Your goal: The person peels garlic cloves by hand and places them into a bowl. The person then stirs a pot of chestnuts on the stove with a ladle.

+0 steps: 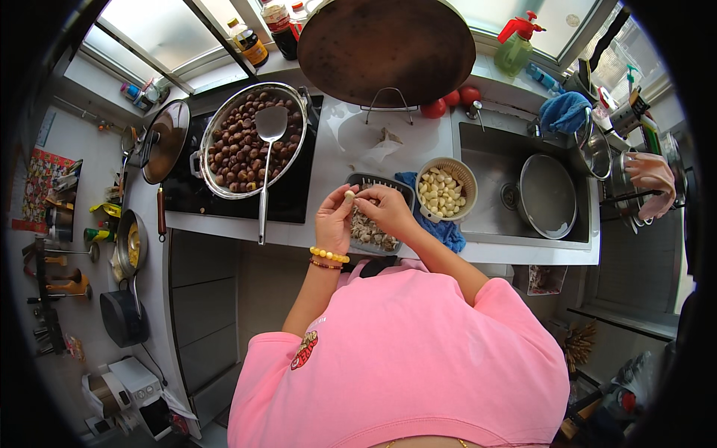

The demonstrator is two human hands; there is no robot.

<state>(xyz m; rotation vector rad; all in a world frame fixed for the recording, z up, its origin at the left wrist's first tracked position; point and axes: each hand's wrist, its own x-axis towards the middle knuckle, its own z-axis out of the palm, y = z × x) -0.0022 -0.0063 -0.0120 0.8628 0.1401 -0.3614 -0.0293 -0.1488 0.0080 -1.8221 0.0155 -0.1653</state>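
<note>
My left hand [335, 210] pinches a pale garlic clove [349, 195] between thumb and fingers. Close beside it, the fingertips of my right hand [381, 206] are brought together by the clove; whether they also grip it or a bit of skin is too small to tell. Both hands are over a grey plastic basket [409, 197] that holds garlic skins and unpeeled pieces [372, 231]. To its right, a cream colander [473, 187] is filled with peeled garlic cloves [441, 190]. A blue cloth [448, 234] lies partly under the colander.
Left, a wide pan [203, 168] of chestnuts [246, 140] with a metal spatula [270, 126] across it sits on the black cooktop [291, 204]. A large round board [386, 50] stands behind. Right is a steel sink [487, 218] with a round pan [548, 196]. Tomatoes [433, 108] lie behind.
</note>
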